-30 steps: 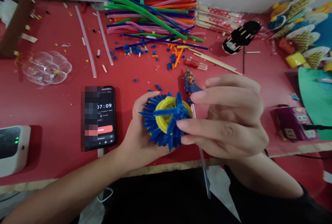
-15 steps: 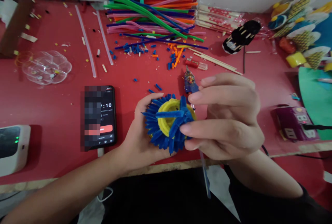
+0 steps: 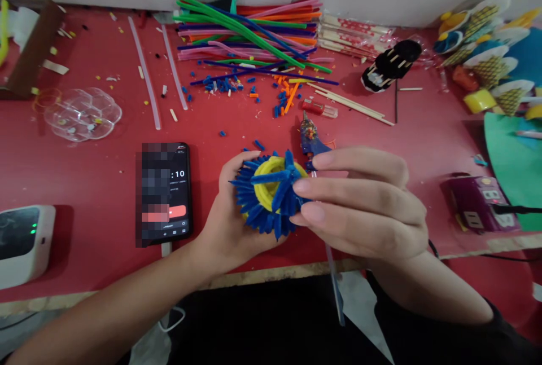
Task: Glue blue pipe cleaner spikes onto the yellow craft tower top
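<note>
A round craft piece point(image 3: 265, 187) of fuzzy pipe cleaner, with blue spikes around a coiled yellow ring, is held over the front of the red table. My left hand point(image 3: 228, 212) wraps its left side and underside, the thumb along the far edge. On the right, the fingertips of my right hand point(image 3: 364, 201) press the blue strips at the rim; its thumb is hidden. Some blue strips cross the top of the yellow ring. Just beyond my right hand lies a blue hot glue gun point(image 3: 311, 136), a clear glue stick running back from it under the hand.
Pipe cleaners point(image 3: 249, 32) are piled at the back, with blue and orange clippings point(image 3: 220, 84) before them. A phone point(image 3: 175, 190) lies left, near a clear petal-shaped tray point(image 3: 84, 114). A black fuzzy figure point(image 3: 392, 65) and a purple power socket point(image 3: 483, 201) stand right.
My right fingers have shifted slightly left and closer together on the blue strips. The craft piece has tilted a little, and the camera view has moved slightly.
</note>
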Action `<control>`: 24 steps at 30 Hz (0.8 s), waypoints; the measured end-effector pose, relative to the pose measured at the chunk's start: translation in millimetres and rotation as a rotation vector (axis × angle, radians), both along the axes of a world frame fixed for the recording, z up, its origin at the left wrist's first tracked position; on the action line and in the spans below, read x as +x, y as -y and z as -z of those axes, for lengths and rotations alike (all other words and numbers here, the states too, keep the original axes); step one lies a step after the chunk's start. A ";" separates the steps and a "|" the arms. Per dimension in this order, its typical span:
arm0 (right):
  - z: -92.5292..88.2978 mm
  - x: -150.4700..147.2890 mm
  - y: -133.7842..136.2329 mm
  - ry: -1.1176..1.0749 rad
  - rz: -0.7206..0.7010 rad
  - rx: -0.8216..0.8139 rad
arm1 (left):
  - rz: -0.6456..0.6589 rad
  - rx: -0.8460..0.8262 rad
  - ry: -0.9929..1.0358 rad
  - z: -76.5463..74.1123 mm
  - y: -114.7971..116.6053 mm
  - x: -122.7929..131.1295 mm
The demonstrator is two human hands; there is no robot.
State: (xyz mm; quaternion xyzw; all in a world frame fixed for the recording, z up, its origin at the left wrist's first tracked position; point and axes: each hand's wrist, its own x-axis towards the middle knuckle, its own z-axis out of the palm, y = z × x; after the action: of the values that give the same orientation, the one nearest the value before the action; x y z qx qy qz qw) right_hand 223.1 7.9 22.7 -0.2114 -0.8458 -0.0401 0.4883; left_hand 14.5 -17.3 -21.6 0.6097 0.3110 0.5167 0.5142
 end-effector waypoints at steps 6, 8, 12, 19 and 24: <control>-0.1 -5.1 -3.2 -0.041 0.035 0.062 | 0.061 -0.041 0.049 -2.4 0.8 1.3; -0.5 -7.1 -3.8 -0.075 0.034 0.029 | 0.053 -0.044 0.045 -3.5 1.4 1.1; -0.4 -6.0 -3.9 -0.089 0.007 0.014 | 0.030 -0.045 0.021 -4.3 2.3 -0.2; 5.7 -1.8 2.4 -0.120 0.031 0.050 | 0.044 -0.063 0.021 -6.6 2.5 -0.7; 8.6 -3.6 2.1 -0.107 -0.004 0.018 | 0.053 -0.092 0.058 -7.3 3.4 0.3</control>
State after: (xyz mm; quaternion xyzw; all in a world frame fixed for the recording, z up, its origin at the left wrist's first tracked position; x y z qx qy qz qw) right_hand 219.5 5.9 14.1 -0.2070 -0.8185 -0.0355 0.5347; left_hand 14.8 -20.7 -14.3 0.5782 0.3029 0.5056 0.5641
